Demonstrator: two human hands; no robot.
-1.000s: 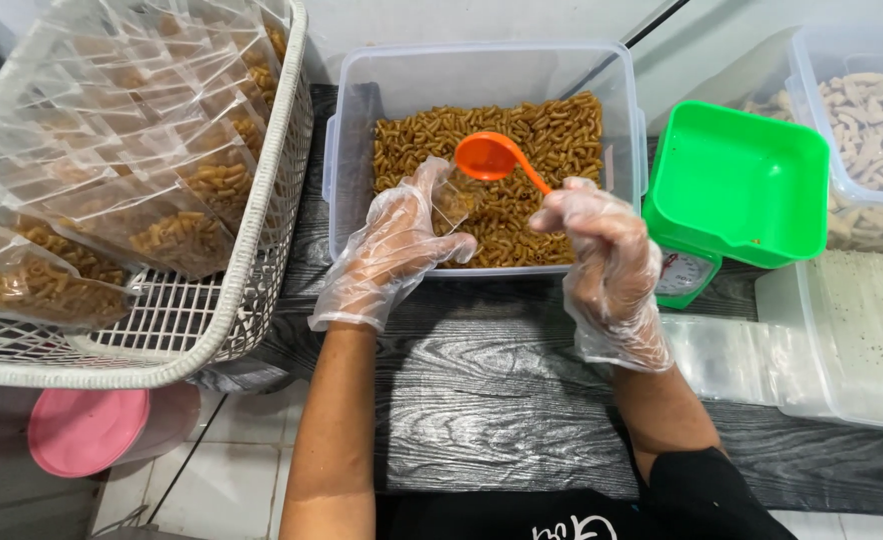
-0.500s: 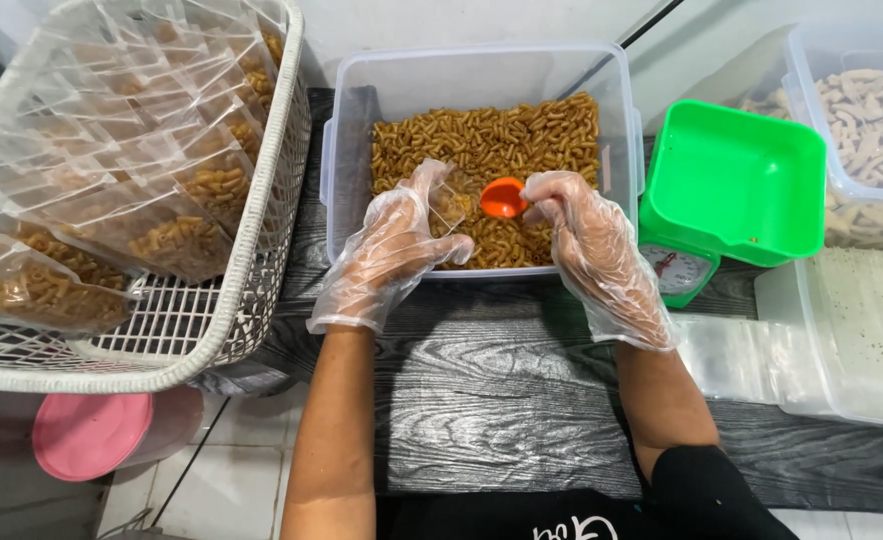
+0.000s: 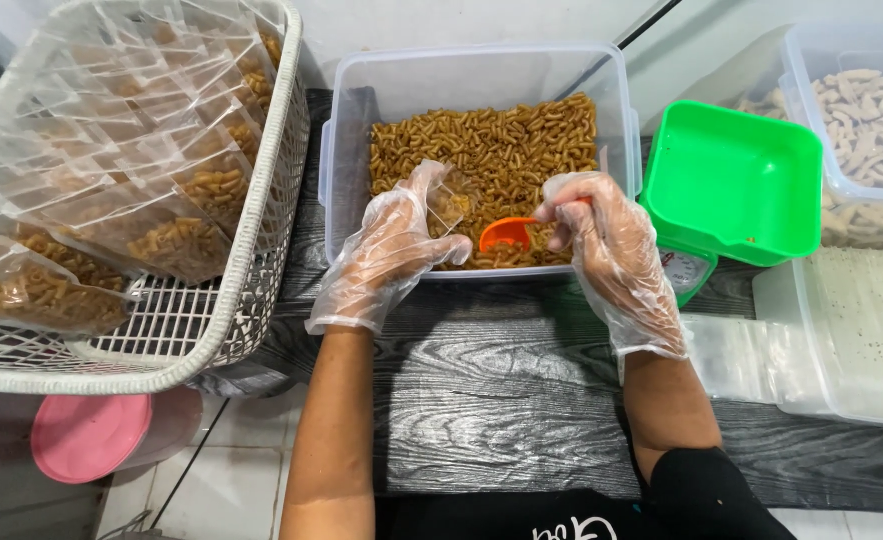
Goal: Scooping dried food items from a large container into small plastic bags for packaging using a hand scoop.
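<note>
Nearest the camera, two bare forearms are crossing the dark wood-grain worktop [image 3: 522, 400], both hands gloved in thin clear plastic. The left hand [image 3: 392, 255] is curling around a small clear bag [image 3: 449, 203], pinching its mouth open over the near wall of the clear tub [image 3: 347, 170]. The right hand [image 3: 612, 255] is gripping the handle of an orange scoop [image 3: 507, 233], whose bowl is dipping into the brown tube-shaped snacks [image 3: 502, 150] just beside the bag.

By the look of it, the step in hand is loading the scoop. The next move likely calls for lifting a level scoopful clear of the tub's near rim and tipping it into the bag's narrow mouth without spilling, while the left hand is keeping the opening spread.

Room is tight at the sides. To the left, the white wire basket [image 3: 262, 260], stacked with filled bags [image 3: 177, 240], is standing just beside the tub, its rim overhanging the worktop's left edge above a pink lid [image 3: 92, 435] lower down. To the right, a green tray [image 3: 732, 185] is sitting on a small scale [image 3: 687, 272] close to the right hand. Beyond it, a clear bin of pale snacks [image 3: 877, 100] and a lidded container [image 3: 862, 330] are filling the far right. The open room is lying on the bare worktop between the forearms, in front of the tub.
</note>
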